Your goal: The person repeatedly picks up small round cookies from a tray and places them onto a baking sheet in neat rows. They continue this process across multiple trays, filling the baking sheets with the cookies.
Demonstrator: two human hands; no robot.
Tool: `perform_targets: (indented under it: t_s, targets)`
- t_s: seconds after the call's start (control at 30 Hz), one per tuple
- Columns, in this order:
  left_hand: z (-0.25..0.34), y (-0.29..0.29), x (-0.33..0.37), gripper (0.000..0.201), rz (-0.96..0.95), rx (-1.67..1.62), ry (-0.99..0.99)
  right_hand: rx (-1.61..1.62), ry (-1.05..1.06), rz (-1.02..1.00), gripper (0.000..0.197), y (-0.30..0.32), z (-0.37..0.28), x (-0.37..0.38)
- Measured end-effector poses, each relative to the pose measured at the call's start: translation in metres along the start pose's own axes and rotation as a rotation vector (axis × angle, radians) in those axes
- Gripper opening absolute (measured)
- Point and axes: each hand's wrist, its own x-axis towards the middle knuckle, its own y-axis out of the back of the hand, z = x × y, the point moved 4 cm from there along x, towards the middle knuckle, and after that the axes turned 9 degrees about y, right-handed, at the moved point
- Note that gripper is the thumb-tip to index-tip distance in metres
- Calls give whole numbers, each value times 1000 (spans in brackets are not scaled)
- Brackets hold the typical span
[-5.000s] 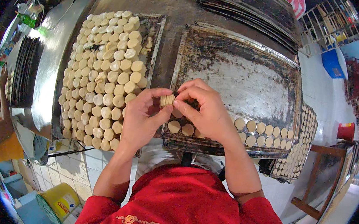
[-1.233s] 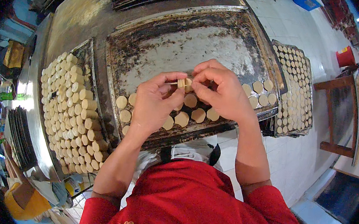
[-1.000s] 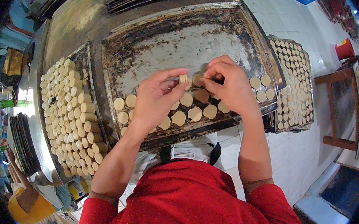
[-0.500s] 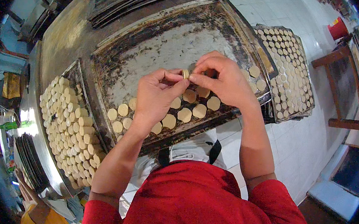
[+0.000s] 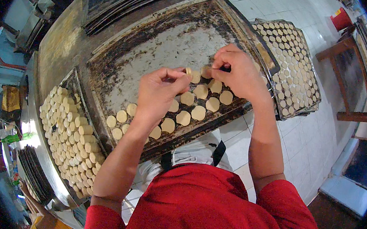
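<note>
A dark, stained baking tray lies before me, with rows of pale round dough discs along its near side. Over its middle, my left hand is closed, pinching a small dough disc on edge between thumb and fingers. To the right, my right hand has its thumb and fingertips together at the edge of another dough disc, slightly blurred, at the tray surface. Between the two hands a disc lies on the tray. My right hand and forearm partly cover the discs at the right end.
At left, a tray carries a dense heap of stacked dough discs. Filled trays stand stacked at right, beside a wooden stand and a red bucket. Dark trays are piled at the back. Another person's arm shows lower left.
My right hand has moved away from my left, to the right, with a disc at its fingertips. A disc now lies on the tray between them. The whole view has shifted slightly.
</note>
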Motion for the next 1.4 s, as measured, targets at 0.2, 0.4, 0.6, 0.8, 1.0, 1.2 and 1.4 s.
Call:
perform_targets:
  t_s: [0.2,0.4,0.6,0.8,1.0,1.2,1.4]
  targets:
    - [-4,-19,20,14,-75,178,-26,216,175,40,10,7,-20,5]
    - [-8,-25,25,16,-99,101,-12,-153,62,51,10,13,14,-4]
    - [-2,-38,30,21,-139,101,-25,122,-9,71,10,26,-5,-2]
    - [6,-58,37,20,-129,203,-56,-160,84,43,15,37,27,-5]
    - [7,-68,42,20,-128,250,-199,87,-168,101,13,49,11,-7]
    - [26,-79,33,25,111,896,-668,-266,-48,162,15,61,35,-10]
    - [12,-70,35,27,125,1058,-546,-334,-146,273,16,64,61,-11]
